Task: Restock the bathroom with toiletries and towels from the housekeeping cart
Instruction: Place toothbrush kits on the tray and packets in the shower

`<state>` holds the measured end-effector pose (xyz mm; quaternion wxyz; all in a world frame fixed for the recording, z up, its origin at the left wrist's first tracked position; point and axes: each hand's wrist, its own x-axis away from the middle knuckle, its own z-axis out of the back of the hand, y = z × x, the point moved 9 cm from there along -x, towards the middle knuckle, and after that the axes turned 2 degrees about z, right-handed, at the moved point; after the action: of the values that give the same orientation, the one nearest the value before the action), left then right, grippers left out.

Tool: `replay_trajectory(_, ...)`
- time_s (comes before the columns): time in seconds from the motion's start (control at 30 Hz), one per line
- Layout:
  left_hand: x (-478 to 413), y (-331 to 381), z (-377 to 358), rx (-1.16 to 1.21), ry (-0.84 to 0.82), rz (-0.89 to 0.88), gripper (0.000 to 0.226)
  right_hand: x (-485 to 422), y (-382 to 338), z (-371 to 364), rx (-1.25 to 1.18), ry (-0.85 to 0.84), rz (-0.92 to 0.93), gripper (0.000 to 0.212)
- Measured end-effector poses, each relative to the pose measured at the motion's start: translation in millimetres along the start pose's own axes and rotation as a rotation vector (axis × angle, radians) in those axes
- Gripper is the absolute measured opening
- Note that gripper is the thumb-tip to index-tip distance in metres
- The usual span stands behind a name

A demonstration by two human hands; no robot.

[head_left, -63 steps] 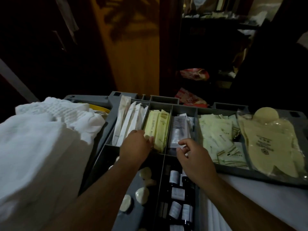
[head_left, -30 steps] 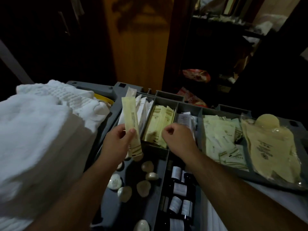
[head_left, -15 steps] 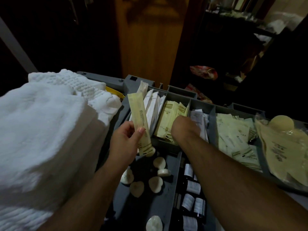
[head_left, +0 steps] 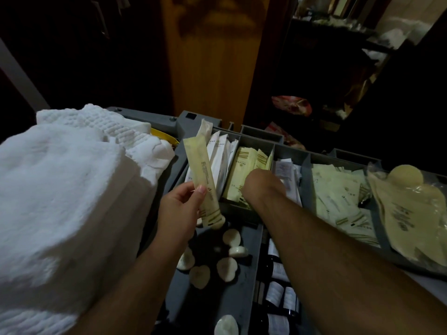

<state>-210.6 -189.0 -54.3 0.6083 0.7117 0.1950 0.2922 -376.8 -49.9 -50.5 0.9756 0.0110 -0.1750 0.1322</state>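
Fingers (head_left: 200, 190) of the left hand (head_left: 179, 209) pinch 1 long yellow packet (head_left: 198, 170), upright over the soap bin (head_left: 243, 298). That bin holds at least 6 round soaps (head_left: 227, 269). Beside it stand little dark bottles (head_left: 275, 292). Farther back, the right hand (head_left: 262, 187) dips into the yellow-packet bin (head_left: 256, 144), and I cannot tell how its fingers are.

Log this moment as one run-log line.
left hand: pinches long pale-yellow sachet over grey plastic tray | right hand: in compartment of yellow packets, fingers hidden | white towels: stacked left

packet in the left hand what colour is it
The packet is pale yellow with thin darker stripes near its lower end; best seen in the head view.
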Motion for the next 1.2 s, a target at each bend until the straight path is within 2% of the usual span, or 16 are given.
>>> replay_trajectory(0.13, -1, -7, 6, 0.006, 0.029, 0.028, 0.015, -7, -7, -4, 0.054, -0.125, 0.054, 0.039)
replay_trajectory(0.17, -1, -6, 7, 0.004, 0.032, 0.025, 0.015, -10, -5, -1, 0.091, -0.107, 0.051, 0.038)
replay_trajectory(0.23, -2, -4, 8, 0.014, 0.036, 0.02, 0.015, -11, 2, 6, 0.035, -0.059, 0.022, 0.038)
replay_trajectory(0.3, -2, -3, 7, 0.028, 0.037, 0.028, 0.016, -20, 5, -1, -0.045, -0.033, 0.068, 0.036)
replay_trajectory(0.5, 1, -4, 3, 0.0, 0.024, 0.05, 0.014, 3, 29, 22, -0.411, 0.286, 0.063, 0.016)
replay_trajectory(0.6, 3, -5, -2, -0.035, 0.016, 0.074, 0.013, 23, 57, 30, -0.798, 0.474, 0.032, 0.018)
replay_trajectory(0.8, 17, 8, -26, -0.113, -0.06, 0.096, 0.019, 54, 97, 13, -1.486, 0.421, 0.007, 0.018)
replay_trajectory(0.93, 29, 14, -39, -0.088, -0.036, 0.13, 0.022, 77, 109, 20, -1.761, 0.329, 0.062, 0.018)
replay_trajectory(1.0, 32, 15, -45, -0.055, -0.024, 0.158, 0.022, 88, 111, 25, -1.789, 0.281, 0.118, 0.021)
replay_trajectory(1.13, 44, 21, -50, -0.025, -0.026, 0.177, 0.024, 112, 112, 41, -1.628, 0.283, 0.189, 0.035)
replay_trajectory(1.2, 51, 25, -54, -0.036, -0.02, 0.16, 0.024, 116, 113, 41, -1.649, 0.265, 0.191, 0.034)
